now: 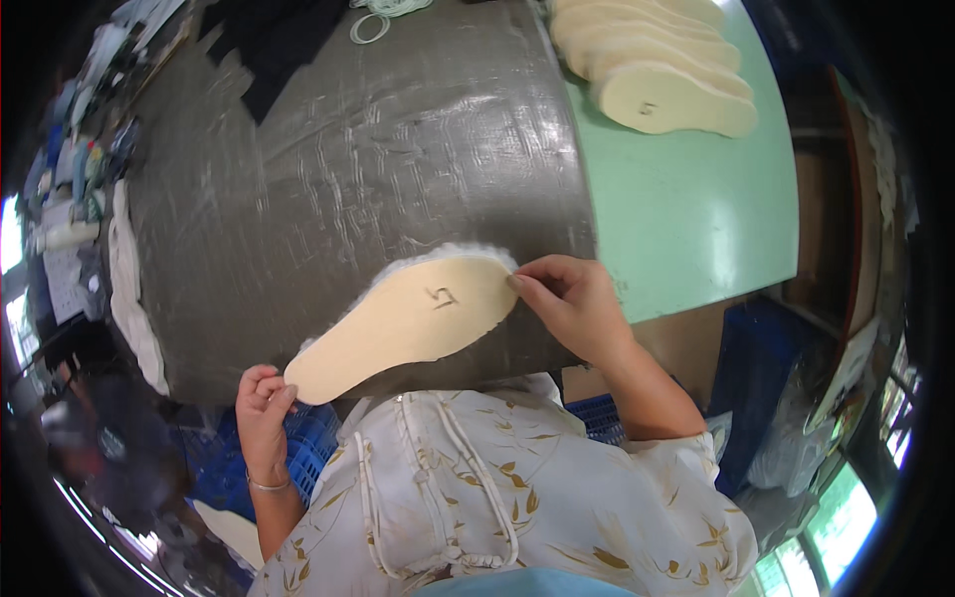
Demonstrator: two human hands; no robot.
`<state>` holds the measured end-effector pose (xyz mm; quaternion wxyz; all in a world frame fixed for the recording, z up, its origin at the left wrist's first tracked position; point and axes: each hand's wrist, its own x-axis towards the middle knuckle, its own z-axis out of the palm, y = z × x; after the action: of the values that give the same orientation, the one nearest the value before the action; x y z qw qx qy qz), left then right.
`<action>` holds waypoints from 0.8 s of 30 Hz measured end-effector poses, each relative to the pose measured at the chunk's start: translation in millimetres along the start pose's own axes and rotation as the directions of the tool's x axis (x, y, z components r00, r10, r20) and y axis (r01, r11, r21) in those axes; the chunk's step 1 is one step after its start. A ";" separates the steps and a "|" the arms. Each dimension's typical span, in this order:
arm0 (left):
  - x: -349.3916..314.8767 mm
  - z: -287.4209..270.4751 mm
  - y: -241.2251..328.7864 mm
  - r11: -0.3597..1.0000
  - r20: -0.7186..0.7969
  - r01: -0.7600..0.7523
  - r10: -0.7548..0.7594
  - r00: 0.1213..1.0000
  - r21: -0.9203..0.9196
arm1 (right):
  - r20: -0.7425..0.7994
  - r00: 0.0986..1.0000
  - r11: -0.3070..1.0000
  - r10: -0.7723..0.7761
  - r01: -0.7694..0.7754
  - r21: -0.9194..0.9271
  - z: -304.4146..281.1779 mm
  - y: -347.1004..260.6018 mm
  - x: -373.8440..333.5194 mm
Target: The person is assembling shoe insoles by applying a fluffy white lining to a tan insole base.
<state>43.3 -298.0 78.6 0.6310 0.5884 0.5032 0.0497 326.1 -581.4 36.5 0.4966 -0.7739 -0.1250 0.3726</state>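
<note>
gripping between thumb and fingers, the left hand (265, 406) and the right hand (575, 303) hold both ends of one cream insole (398, 323) at the near side of the dark table (348, 189).

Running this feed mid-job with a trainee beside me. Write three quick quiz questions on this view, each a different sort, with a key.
1. True or false: the right hand pinches the wider end of the flat, cream, foot-shaped piece edged with white fluff.
2. Where does the overlapping row of cream foot-shaped pieces lie?
A) on the smooth pale-green tabletop
B) in a blue plastic basket
C) on the dark grey table covering
3. Fill in: the thin bracelet is worn on the wrist of the ____ hand.

Key: 1. True; 2. A; 3. left (the left hand holds the narrower end).
</note>
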 end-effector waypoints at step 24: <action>3.1 8.0 -16.7 0.982 -0.054 -0.099 0.091 0.994 -0.159 | -0.122 0.981 0.986 0.153 -0.144 0.083 11.7 -7.8 -3.6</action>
<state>41.5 -306.5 62.0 0.6615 0.5574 0.4835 0.1341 316.8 -571.8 42.1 0.5025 -0.7847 -0.0209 0.3625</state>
